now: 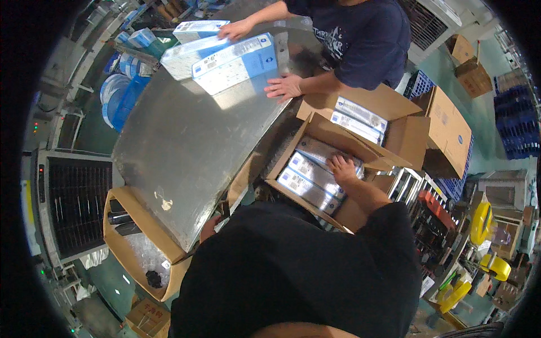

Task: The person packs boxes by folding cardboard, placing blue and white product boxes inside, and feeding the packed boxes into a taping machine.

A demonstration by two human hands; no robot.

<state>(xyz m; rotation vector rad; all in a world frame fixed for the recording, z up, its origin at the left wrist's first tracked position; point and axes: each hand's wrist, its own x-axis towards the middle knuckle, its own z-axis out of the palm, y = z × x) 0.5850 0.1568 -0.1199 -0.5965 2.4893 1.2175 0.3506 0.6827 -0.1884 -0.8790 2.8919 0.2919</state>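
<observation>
My right hand [342, 170] reaches into an open brown carton [321, 127] and lies with fingers stretched on the white-and-blue boxes [307, 179] packed side by side in it. Only part of my left hand [209, 227] shows, low beside the near end of the metal table [169, 152]; its fingers are mostly hidden. Across the table a co-worker rests one hand [235, 29] on several long white-and-blue boxes [236, 63] standing on the tabletop. The co-worker's other hand [283, 87] lies flat near the table edge.
Behind my carton stands a second open carton [406, 104] with similar boxes [360, 118]. A closed carton [448, 132] is further right, above a roller conveyor [408, 188]. Yellow tape rolls [480, 222] are at the right. A carton with plastic wrap [147, 253] stands at lower left.
</observation>
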